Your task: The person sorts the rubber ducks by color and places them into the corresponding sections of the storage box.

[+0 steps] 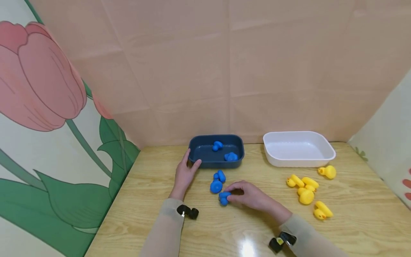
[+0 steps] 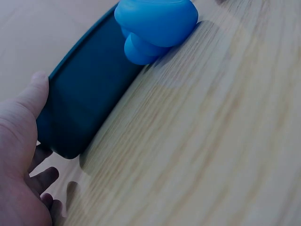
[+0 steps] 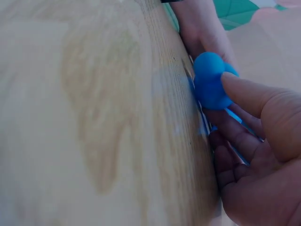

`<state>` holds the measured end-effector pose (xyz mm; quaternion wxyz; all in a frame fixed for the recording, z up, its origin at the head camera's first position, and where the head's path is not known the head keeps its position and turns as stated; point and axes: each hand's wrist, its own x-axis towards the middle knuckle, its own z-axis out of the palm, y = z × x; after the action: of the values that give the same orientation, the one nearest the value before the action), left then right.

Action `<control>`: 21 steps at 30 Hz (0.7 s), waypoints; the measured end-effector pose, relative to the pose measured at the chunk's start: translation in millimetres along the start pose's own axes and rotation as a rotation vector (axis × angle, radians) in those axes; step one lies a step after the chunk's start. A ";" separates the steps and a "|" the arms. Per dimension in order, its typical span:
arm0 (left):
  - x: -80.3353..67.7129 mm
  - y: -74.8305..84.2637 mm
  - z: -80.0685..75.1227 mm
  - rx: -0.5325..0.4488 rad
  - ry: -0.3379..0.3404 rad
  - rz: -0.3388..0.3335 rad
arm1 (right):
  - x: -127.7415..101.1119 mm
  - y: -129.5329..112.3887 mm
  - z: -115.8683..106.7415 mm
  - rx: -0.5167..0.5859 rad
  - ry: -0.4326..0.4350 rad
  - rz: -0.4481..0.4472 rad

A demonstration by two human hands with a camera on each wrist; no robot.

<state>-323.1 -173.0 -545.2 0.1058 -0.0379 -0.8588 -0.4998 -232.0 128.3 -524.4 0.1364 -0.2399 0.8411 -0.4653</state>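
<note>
My right hand point(image 1: 248, 195) pinches a blue toy duck point(image 1: 224, 200) between thumb and fingers, low over the table. In the right wrist view the thumb lies against that duck point(image 3: 211, 87). My left hand point(image 1: 185, 175) is at the near left corner of a dark blue tray point(image 1: 215, 165), its thumb at the front and fingers spread along the left end. The left wrist view shows the thumb touching the tray's wall point(image 2: 89, 89). Two blue ducks point(image 1: 231, 157) lie inside the tray. More blue ducks point(image 1: 216, 186) lie on the table before it.
A white tray point(image 1: 300, 163) stands to the right of the dark one. Several yellow toy ducks point(image 1: 306, 196) lie on the wooden table point(image 1: 154, 167) in front of it. Behind both trays rises a pinkish cloth backdrop point(image 1: 192, 71); a tulip-patterned panel point(image 1: 48, 78) stands at left.
</note>
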 end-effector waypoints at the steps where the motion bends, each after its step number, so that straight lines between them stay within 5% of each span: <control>1: 0.0 0.2 0.0 0.000 0.000 -0.001 | -0.1 -0.4 -0.2 0.005 0.005 0.007; 21: 1.1 0.0 -0.1 -0.008 -0.004 0.000 | -1.1 -25.0 -26.5 -0.043 0.191 -0.024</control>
<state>-324.2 -173.2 -544.9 0.1038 -0.0390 -0.8571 -0.5030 -236.1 136.7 -489.2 0.0448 -0.2075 0.8569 -0.4696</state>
